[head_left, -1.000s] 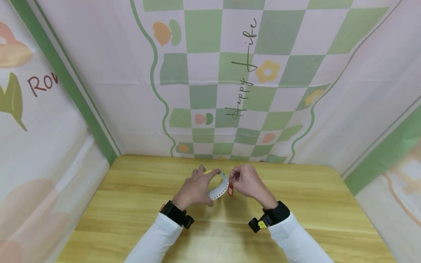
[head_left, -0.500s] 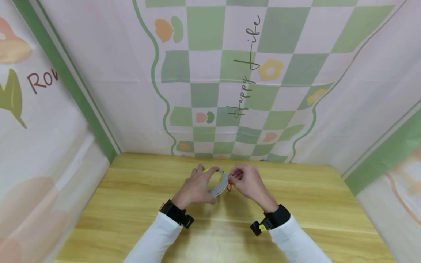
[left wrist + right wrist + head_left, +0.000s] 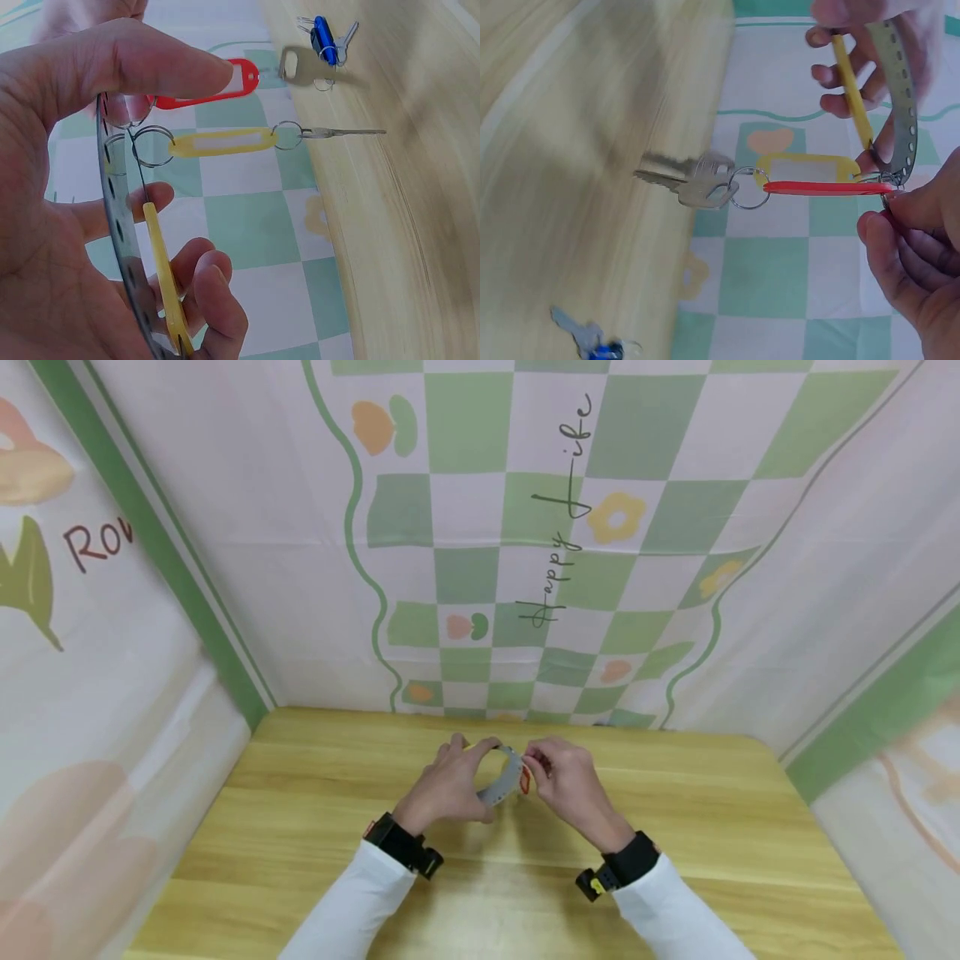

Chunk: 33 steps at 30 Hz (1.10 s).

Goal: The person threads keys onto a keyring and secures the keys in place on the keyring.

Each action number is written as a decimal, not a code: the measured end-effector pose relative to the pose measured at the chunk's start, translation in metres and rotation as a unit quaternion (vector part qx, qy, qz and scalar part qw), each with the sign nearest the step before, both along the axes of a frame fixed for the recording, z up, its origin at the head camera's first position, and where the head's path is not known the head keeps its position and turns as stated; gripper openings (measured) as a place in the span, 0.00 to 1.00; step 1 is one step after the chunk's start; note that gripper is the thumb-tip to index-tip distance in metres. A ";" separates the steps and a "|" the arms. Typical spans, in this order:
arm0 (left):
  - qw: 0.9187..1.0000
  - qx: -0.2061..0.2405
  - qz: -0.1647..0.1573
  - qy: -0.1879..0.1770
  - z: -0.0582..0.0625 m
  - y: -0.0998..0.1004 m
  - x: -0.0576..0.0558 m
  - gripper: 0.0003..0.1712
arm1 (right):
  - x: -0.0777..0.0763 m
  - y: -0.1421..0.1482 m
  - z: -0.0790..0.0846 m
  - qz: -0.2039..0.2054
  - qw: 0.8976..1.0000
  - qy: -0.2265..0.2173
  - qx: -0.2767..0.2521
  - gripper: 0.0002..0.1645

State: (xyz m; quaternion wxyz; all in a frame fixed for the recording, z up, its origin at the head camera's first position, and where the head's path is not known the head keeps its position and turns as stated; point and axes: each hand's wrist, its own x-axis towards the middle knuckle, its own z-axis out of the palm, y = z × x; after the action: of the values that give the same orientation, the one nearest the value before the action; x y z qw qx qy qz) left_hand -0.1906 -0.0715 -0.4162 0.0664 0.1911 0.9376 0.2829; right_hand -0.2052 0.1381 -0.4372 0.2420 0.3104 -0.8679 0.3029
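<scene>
In the head view, my left hand (image 3: 447, 782) holds a curved perforated metal band (image 3: 504, 777) between thumb and fingers. A yellow bar (image 3: 166, 277) belongs to this piece or lies against it; I cannot tell which. Close by on the right, my right hand (image 3: 573, 783) pinches the small metal ring of a red key tag (image 3: 829, 188) at the band's edge. From the red tag hangs a silver key (image 3: 705, 184). A yellow key tag (image 3: 223, 142) hangs from the band by split rings, with a key (image 3: 337, 133) at its lower end.
A blue key tag (image 3: 323, 39) with keys lies on the wooden table (image 3: 315, 860); in the head view it is out of sight. A cloth with green checks (image 3: 462, 575) hangs behind the table, and more cloth borders both sides.
My right hand has turned slightly and shifted a little to the right at the band's edge. The red tag beneath it has swung slightly. My left hand stays almost in place, holding the band.
</scene>
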 end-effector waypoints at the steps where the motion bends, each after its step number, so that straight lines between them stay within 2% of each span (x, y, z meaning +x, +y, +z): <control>1: 1.000 0.001 0.000 0.000 0.000 0.000 0.000 0.58 | -0.001 0.000 0.000 0.005 1.000 0.021 0.010 0.07; 5: 1.000 0.008 -0.003 -0.007 0.002 0.000 0.000 0.56 | -0.005 0.002 -0.002 0.032 0.994 0.089 0.051 0.12; 8: 1.000 0.009 -0.004 -0.011 0.002 -0.001 0.000 0.55 | -0.005 0.003 -0.003 0.053 0.990 0.110 0.066 0.14; 11: 1.000 0.010 -0.004 -0.012 0.002 0.000 0.000 0.56 | -0.004 0.004 -0.003 0.050 0.993 0.098 0.046 0.12; 15: 1.000 0.011 0.000 -0.005 0.002 0.000 0.000 0.57 | 0.000 0.003 -0.004 0.009 0.999 0.044 -0.007 0.08; 18: 1.000 0.009 0.002 0.005 0.001 0.001 0.000 0.56 | 0.003 0.002 -0.005 -0.017 0.999 0.005 -0.037 0.05; 20: 1.000 0.010 0.001 0.009 0.001 0.001 0.000 0.55 | 0.005 0.002 -0.006 -0.025 0.999 -0.005 -0.046 0.05; 24: 1.000 0.012 -0.001 0.008 0.000 0.000 0.000 0.54 | 0.007 0.002 -0.007 -0.023 0.999 0.003 -0.043 0.05; 33: 1.000 0.009 -0.015 0.000 0.002 -0.001 0.002 0.54 | 0.004 0.003 -0.001 0.010 0.999 0.032 -0.008 0.07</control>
State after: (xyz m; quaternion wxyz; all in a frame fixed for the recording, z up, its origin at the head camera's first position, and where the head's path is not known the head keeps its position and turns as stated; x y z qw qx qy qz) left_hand -0.1888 -0.0720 -0.4145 0.0691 0.2061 0.9320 0.2901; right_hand -0.2011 0.1415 -0.4380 0.2687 0.3268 -0.8540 0.3029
